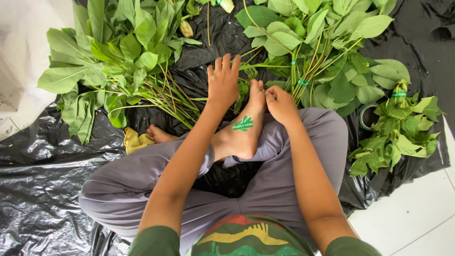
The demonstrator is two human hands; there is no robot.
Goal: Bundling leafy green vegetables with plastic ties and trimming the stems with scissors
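Observation:
I sit cross-legged in grey trousers on black plastic sheeting (42,189). My left hand (222,80) reaches forward with fingers spread, hovering over the sheet between two heaps of green leafy stems, holding nothing. My right hand (280,104) rests against my bare foot (241,137), its fingers curled; I cannot see anything in them. A strip of green tape (243,124) is stuck on that foot. Loose leafy stems (118,61) lie to the left. To the right lie stems (313,52) banded with green tape.
A tied bundle of leaves (398,128) lies at the right beside a tape roll (365,116). A yellow cloth (135,141) sits by my other foot. White tiled floor (412,213) shows at the lower right and a white sack (23,47) at the upper left.

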